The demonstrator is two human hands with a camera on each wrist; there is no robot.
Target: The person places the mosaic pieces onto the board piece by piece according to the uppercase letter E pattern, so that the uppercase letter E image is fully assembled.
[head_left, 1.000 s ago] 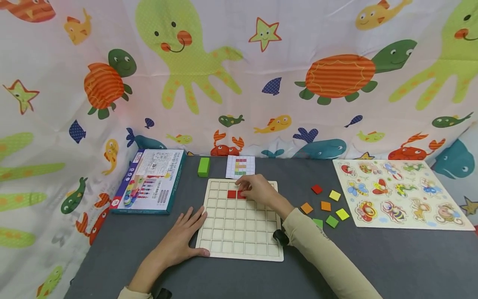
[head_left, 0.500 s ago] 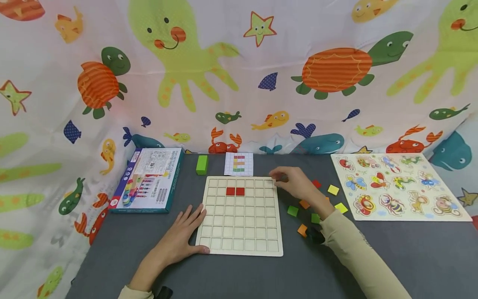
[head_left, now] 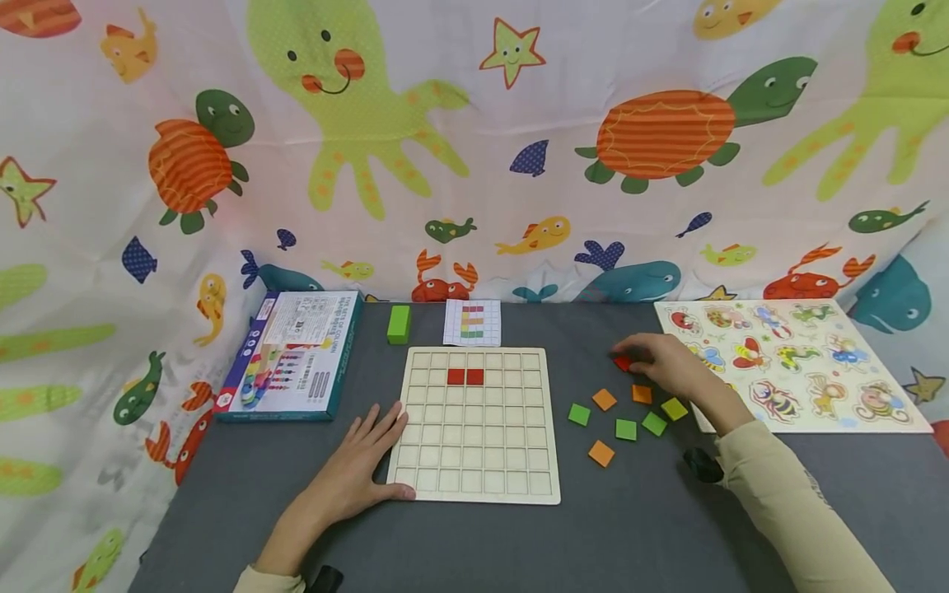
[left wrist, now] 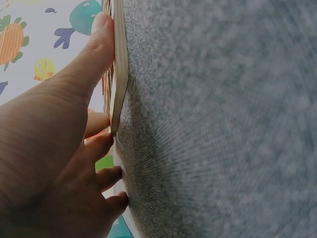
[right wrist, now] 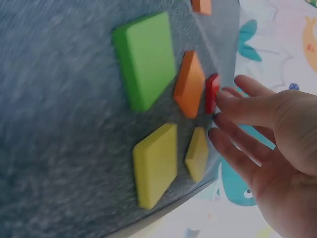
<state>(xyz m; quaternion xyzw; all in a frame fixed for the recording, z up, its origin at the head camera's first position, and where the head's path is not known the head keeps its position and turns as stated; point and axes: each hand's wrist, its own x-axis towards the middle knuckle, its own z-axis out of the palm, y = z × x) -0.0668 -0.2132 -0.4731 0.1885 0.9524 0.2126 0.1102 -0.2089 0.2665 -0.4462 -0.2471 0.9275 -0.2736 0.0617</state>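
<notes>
Toward the counter's (head_left: pixel 474 548) far edge, right of the grid board (head_left: pixel 474 433), the right hand (head_left: pixel 662 363) touches a red tile (right wrist: pixel 211 94); whether its grip pinches, I cannot tell. Best squeeze opposite sides, the left hand (head_left: pixel 354 467), fingers spread, steadying the board.

Pale cloth backdrop (head_left: pixel 491 183) fills upper frame and left side, printed with green octopuses (head_left: pixel 348 115), orange-shelled turtles (head_left: pixel 666 133), fish (head_left: pixel 544 235), crabs (head_left: pixel 442 290), whales (head_left: pixel 639 282); light creases in fabric. Dark grey worktop (head_left: pixel 474 548) spans lower frame. Soft light, mild shadows on worktop.
</notes>
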